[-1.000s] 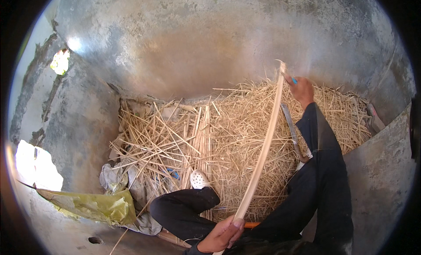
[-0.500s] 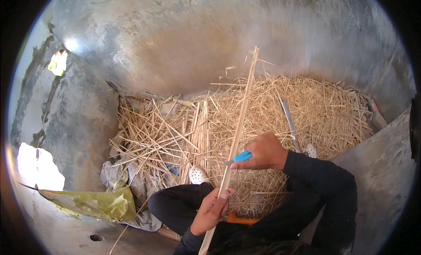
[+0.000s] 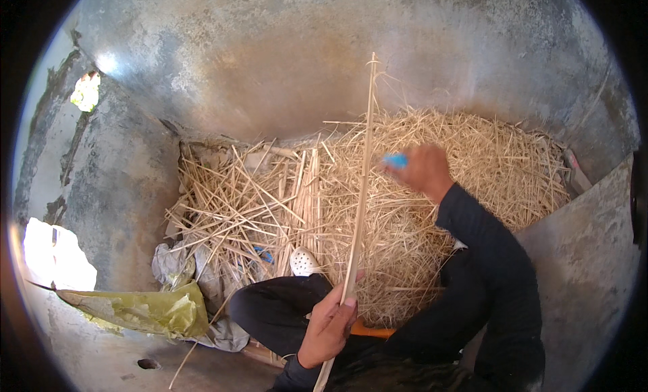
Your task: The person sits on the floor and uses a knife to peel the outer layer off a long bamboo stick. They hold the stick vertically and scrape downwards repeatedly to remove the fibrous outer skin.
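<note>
My left hand (image 3: 329, 324) grips the lower part of a long, thin, pale cane strip (image 3: 363, 183) that stands nearly upright over my lap. My right hand (image 3: 424, 171), blurred by motion, is up beside the strip's middle and holds a tool with a blue handle (image 3: 395, 160); its blade is not visible. Behind the strip lies a big heap of straw-coloured shavings and split sticks (image 3: 466, 156) on the floor. My dark-trousered knee (image 3: 270, 308) is bent below the left hand.
Grey concrete walls (image 3: 283, 61) close in the corner. A crumpled yellow-green plastic sheet (image 3: 145, 310) and grey cloth lie at the lower left. A white perforated sandal (image 3: 304, 262) pokes out by my knee, and something orange (image 3: 371, 331) shows under my leg.
The strip has swung from leaning right to almost vertical. My right hand dropped from the strip's top to its lower part, then rose again to mid-height. My left hand shifted slightly up the strip.
</note>
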`<state>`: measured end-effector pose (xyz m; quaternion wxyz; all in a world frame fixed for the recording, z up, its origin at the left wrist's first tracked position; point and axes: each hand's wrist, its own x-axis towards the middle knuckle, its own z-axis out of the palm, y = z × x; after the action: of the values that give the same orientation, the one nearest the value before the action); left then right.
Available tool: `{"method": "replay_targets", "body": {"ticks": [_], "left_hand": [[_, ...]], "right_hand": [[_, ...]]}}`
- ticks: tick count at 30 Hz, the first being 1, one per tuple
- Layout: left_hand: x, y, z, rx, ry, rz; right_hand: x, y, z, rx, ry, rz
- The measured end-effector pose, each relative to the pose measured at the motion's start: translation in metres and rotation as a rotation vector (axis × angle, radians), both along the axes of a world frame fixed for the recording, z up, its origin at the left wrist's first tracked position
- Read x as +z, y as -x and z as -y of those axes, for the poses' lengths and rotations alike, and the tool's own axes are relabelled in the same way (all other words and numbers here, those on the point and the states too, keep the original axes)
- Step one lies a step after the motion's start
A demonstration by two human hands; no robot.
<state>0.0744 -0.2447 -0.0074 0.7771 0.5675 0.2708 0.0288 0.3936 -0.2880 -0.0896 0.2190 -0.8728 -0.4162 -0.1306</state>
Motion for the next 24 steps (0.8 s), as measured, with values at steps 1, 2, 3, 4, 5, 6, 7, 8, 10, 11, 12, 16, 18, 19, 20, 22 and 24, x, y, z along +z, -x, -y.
{"method": "replay_targets", "body": {"ticks": [1, 2, 3, 4, 5, 6, 7, 8, 10, 11, 12, 16, 18, 19, 20, 22, 24], "left_hand": [[0.002, 0.006, 0.004, -0.073, -0.09, 0.003], [0.004, 0.013, 0.01, -0.147, -0.181, 0.006], [0.007, 0.01, 0.013, -0.236, -0.28, 0.031], [0.02, 0.007, 0.021, -0.153, -0.043, -0.011], [0.02, 0.004, 0.014, -0.077, -0.1, -0.002], [0.013, 0.001, 0.004, -0.02, -0.14, 0.013], [0.005, 0.0, -0.005, 0.036, -0.183, 0.028], [-0.004, 0.002, -0.012, 0.097, -0.113, 0.056], [-0.013, 0.005, -0.023, 0.087, -0.09, 0.066], [-0.016, 0.006, -0.026, 0.081, -0.08, 0.071], [-0.018, 0.006, -0.027, 0.062, -0.059, 0.053], [-0.016, 0.002, -0.018, 0.04, -0.213, -0.018], [-0.012, -0.001, -0.013, 0.049, -0.313, -0.081], [-0.014, -0.001, -0.012, 0.044, -0.333, -0.067], [-0.019, 0.001, -0.012, 0.039, -0.354, -0.053], [-0.024, -0.001, -0.015, 0.054, -0.496, -0.038], [-0.026, 0.001, -0.017, 0.051, -0.712, -0.07]], "right_hand": [[-0.004, 0.0, 0.003, 0.048, 0.062, -0.043], [-0.011, 0.003, 0.006, 0.097, 0.125, -0.086], [-0.012, 0.002, 0.01, 0.125, 0.181, -0.111], [-0.012, 0.028, 0.002, 0.287, 0.182, -0.078], [-0.006, 0.038, -0.008, 0.287, 0.122, -0.101], [0.002, 0.047, -0.009, 0.265, 0.081, -0.124], [0.005, 0.051, -0.009, 0.243, 0.035, -0.146], [0.006, 0.046, -0.005, 0.203, -0.083, -0.311], [0.007, 0.04, 0.006, 0.239, -0.12, -0.227], [0.009, 0.04, 0.011, 0.256, -0.138, -0.184], [0.011, 0.054, 0.011, 0.362, -0.208, -0.191], [0.012, 0.078, -0.002, 0.487, -0.13, 0.025], [0.016, 0.04, 0.0, 0.301, -0.061, -0.076], [0.018, 0.028, 0.002, 0.213, -0.027, -0.121], [0.018, 0.034, 0.005, 0.221, -0.011, -0.176], [0.015, 0.074, 0.005, 0.424, -0.047, -0.103], [0.022, 0.088, 0.005, 0.505, 0.033, -0.119]]}}
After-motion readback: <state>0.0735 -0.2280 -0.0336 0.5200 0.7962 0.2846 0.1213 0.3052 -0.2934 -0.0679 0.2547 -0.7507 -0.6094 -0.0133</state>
